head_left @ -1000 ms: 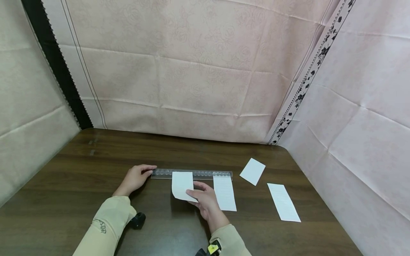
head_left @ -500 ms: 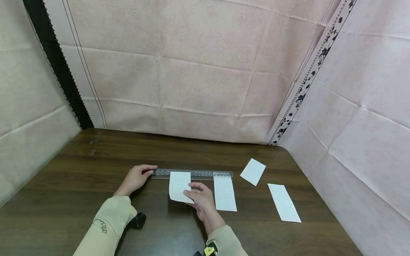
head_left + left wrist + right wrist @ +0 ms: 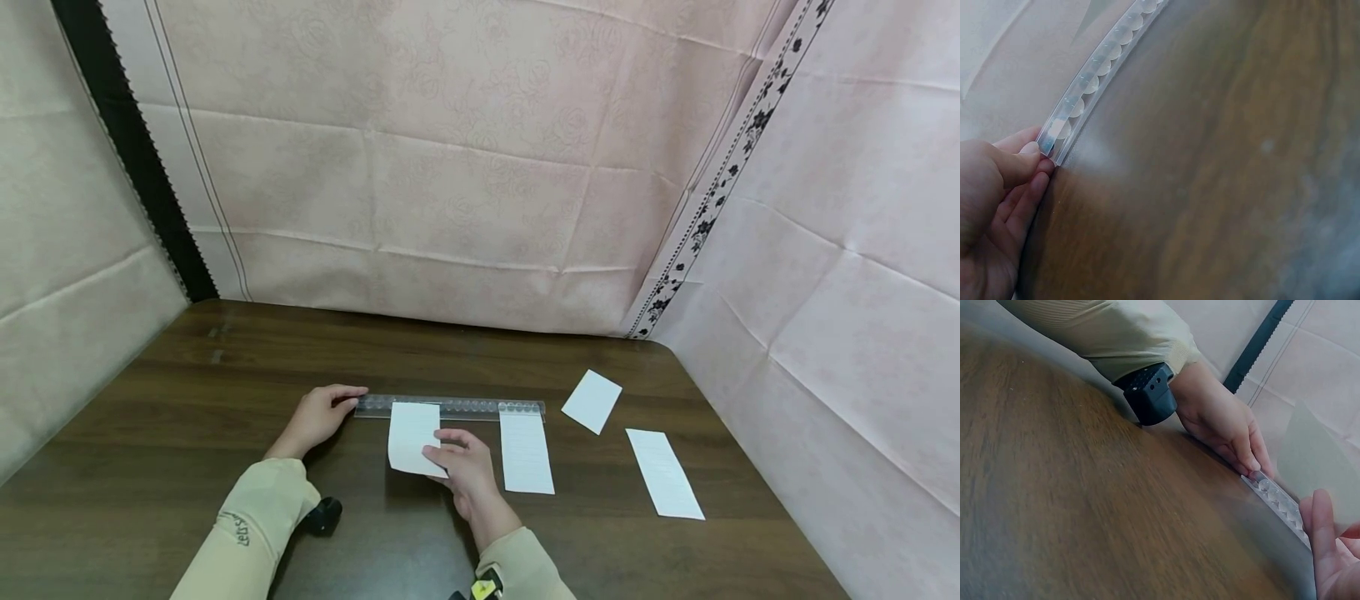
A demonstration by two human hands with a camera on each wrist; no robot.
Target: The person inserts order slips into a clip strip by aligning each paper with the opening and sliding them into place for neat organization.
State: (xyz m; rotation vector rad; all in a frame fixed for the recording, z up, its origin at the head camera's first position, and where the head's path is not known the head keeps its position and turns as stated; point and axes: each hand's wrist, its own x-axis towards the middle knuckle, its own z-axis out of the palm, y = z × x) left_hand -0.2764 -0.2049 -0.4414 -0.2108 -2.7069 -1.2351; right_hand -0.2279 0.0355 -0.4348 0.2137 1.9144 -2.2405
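A clear plastic ticket rail [image 3: 472, 408], with a row of round pieces inside [image 3: 1107, 62], lies across the table. My left hand [image 3: 318, 421] pinches its left end between thumb and fingers. In my right hand [image 3: 468, 477] a white paper slip [image 3: 414, 437] is pinched by its lower right corner; its top edge overlaps the rail in the head view. The right wrist view shows this slip [image 3: 1313, 453] standing up at the rail's side. Further right, another slip [image 3: 527, 454] has its top end within the rail and hangs toward me.
Two more paper slips lie to the right on the brown wooden table [image 3: 360, 550]: a short tilted one [image 3: 592, 402] and a longer one [image 3: 665, 475]. Pale cloth [image 3: 450, 167] walls in the back and both sides. A black camera [image 3: 324, 517] sits at the left wrist.
My right hand has moved a little to the left along the rail, with the slip. My left hand, the rail and the other slips stay in place.
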